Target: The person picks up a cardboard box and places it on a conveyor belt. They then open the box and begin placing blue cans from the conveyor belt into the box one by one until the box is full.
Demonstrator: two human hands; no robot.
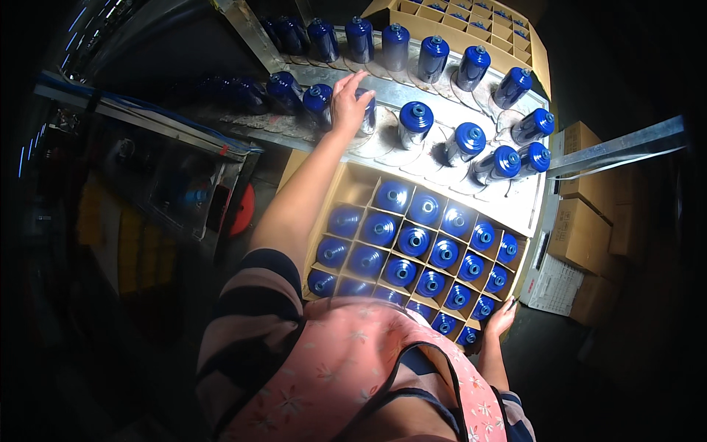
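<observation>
Reaching way out over the white shelf [383, 144], the left hand [347, 99] is wrapping its fingers around a blue bottle [366, 112] standing in the row there, arm stretched nearly straight. Bottles are sitting neck-up so they're dropping neatly into the cardboard box [346, 184] dividers. The right hand [502, 320] is resting loosely curled on the box's near corner, probably steadying it.

bottles [417, 118] on conveyor [398, 92] – behind divided box [346, 188] | more bottles [414, 240] in its cells – cartons [582, 236] right
</observation>
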